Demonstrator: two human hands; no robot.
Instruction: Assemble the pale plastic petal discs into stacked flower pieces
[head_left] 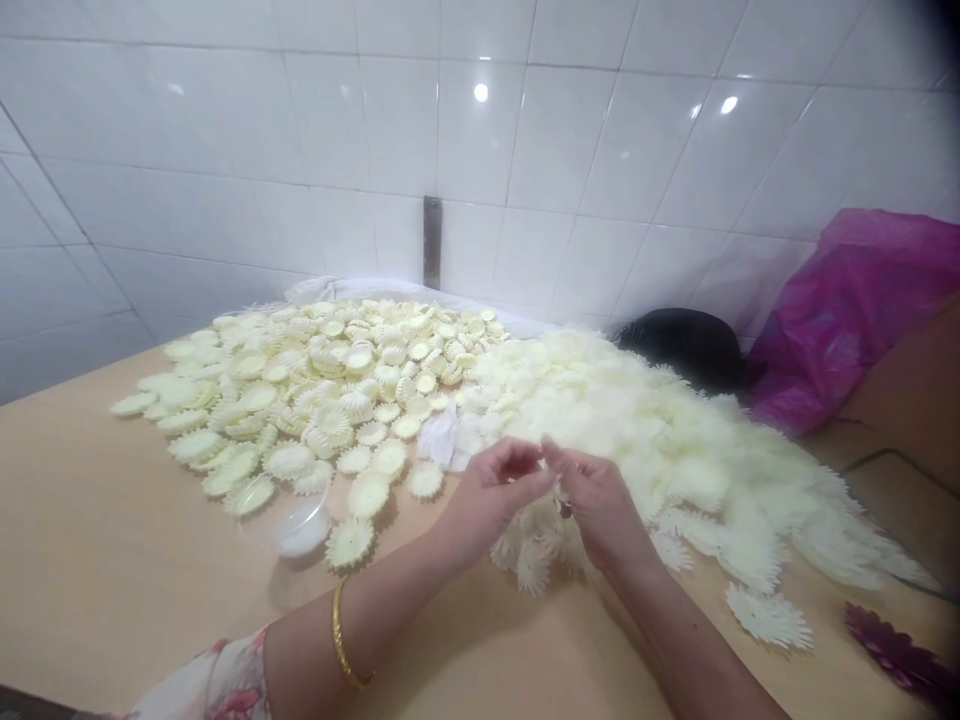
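Observation:
My left hand (491, 495) and my right hand (600, 500) meet over the table, with thumbs and fingertips pinched close together. What lies between the fingertips is too small or too hidden to make out. A small dark spot shows beneath my right fingers. Just below the hands are pale cream flower-shaped petal pieces (531, 565); I cannot tell whether they are held or lie on the table. Beyond my left hand spreads a heap of small cream scalloped discs (330, 425). Behind my right hand is a larger pile of thin frilled cream petal layers (645, 430).
On the wooden table (97, 520), a small clear cup of white stuff (301, 528) stands left of my left forearm. A dark red flower piece (896, 655) lies at the right edge. At the back right are a black rounded object (679, 345) and a magenta plastic bag (840, 310), before a tiled wall.

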